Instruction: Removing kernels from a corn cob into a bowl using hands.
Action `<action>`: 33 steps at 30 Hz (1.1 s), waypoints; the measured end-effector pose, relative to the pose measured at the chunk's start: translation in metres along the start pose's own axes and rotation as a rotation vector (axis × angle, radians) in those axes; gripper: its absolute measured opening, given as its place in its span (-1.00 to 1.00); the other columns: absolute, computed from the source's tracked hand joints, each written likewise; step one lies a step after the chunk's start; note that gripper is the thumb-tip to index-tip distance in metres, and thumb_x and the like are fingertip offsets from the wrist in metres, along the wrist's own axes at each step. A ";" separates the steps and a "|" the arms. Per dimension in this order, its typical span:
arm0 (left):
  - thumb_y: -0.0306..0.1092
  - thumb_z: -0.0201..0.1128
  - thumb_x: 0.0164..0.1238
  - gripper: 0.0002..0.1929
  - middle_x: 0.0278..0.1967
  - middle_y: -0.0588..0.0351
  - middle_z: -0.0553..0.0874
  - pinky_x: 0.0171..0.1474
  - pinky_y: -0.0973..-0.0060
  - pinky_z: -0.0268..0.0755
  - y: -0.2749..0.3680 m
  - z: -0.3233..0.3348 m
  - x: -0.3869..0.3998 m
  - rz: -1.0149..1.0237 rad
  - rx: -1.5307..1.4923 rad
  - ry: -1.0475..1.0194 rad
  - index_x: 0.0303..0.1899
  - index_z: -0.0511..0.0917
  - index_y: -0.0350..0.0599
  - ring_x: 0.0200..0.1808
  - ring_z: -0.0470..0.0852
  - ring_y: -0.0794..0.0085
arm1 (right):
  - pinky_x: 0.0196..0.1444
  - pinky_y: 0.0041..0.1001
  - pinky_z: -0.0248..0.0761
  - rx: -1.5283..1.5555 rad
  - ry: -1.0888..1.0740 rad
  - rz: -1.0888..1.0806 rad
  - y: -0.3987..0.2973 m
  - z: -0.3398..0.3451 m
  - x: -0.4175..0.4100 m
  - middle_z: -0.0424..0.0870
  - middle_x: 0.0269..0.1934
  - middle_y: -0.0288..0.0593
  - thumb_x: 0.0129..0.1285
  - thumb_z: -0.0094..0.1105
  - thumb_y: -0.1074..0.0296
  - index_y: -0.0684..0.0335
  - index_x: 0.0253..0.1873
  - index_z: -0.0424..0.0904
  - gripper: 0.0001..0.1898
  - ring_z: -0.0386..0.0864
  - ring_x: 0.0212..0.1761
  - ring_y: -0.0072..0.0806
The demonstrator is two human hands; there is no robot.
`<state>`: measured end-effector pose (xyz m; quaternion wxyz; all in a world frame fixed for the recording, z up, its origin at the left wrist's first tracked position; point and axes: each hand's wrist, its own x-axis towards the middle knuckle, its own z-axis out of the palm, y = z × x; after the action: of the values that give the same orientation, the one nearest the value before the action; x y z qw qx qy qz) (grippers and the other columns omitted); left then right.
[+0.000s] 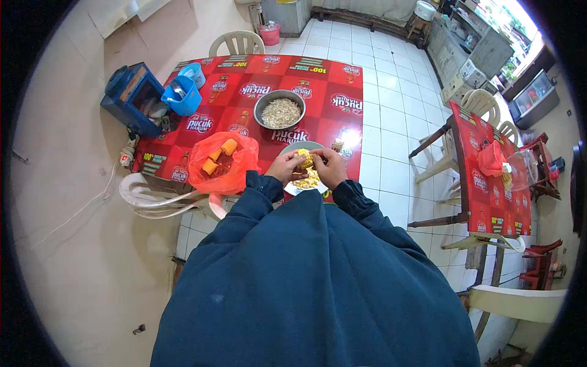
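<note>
A piece of yellow corn on the cob (304, 158) is held up between my two hands. My left hand (285, 167) grips it from the left side. On the other side my right hand (331, 166) has its fingertips against the kernels. Directly beneath lies a pale plate (293, 189) with loose corn kernels (308, 180) on it; my hands cover part of it. To the left, an open red plastic bag (197, 161) holds several cob pieces (229, 147). Beyond the plate stands a metal bowl (257, 120) of pale, thin shreds that I cannot identify.
A red printed cloth covers the table (316, 66). Blue plastic containers (187, 98) and a blue box with a dark front (133, 103) stand at its left. A small object (338, 145) lies near the right edge. Plastic chairs (237, 42) and another table (493, 197) stand around.
</note>
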<state>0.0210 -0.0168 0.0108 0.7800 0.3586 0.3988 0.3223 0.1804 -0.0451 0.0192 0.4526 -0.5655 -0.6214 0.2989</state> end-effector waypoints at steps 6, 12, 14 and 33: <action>-0.25 0.12 0.27 -0.75 -0.31 0.17 0.56 -0.32 0.53 0.57 0.008 -0.007 0.004 0.013 0.028 -0.013 -0.09 0.44 -0.12 -0.40 0.57 0.52 | -0.32 -0.57 0.43 0.543 -0.047 0.179 0.010 0.009 0.005 0.62 -0.39 -0.13 0.18 0.05 0.43 0.41 -0.21 0.56 -0.82 0.55 -0.39 -0.56; -0.29 0.11 0.27 -0.72 -0.30 0.15 0.56 -0.31 0.52 0.58 0.005 -0.010 0.001 0.005 0.074 -0.045 -0.03 0.41 -0.13 -0.41 0.57 0.53 | -0.43 -0.58 0.40 0.269 -0.042 0.175 0.002 0.007 0.003 0.62 -0.49 -0.19 0.17 0.11 0.37 0.42 -0.27 0.57 -0.81 0.53 -0.50 -0.60; -0.30 0.11 0.27 -0.72 -0.30 0.14 0.56 -0.31 0.52 0.58 0.006 -0.009 0.002 -0.003 0.065 -0.065 -0.02 0.41 -0.13 -0.41 0.57 0.53 | -0.44 -0.58 0.40 0.254 -0.010 0.169 0.014 0.013 0.005 0.61 -0.50 -0.19 0.18 0.11 0.37 0.42 -0.29 0.57 -0.81 0.53 -0.50 -0.61; -0.14 0.07 0.27 -0.65 -0.30 0.00 0.55 -0.29 0.42 0.57 -0.005 -0.031 0.013 -0.196 -0.240 -0.031 -0.07 0.39 -0.22 -0.40 0.59 0.35 | -0.48 -0.58 0.27 0.723 -0.125 0.463 0.050 0.037 0.016 0.41 -0.55 -0.35 0.34 -0.12 0.27 0.28 -0.26 0.44 -0.79 0.38 -0.52 -0.61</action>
<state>0.0021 0.0000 -0.0115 0.8512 0.2271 0.3782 0.2844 0.1692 -0.0147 -0.0369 0.5040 -0.4758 -0.3597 0.6247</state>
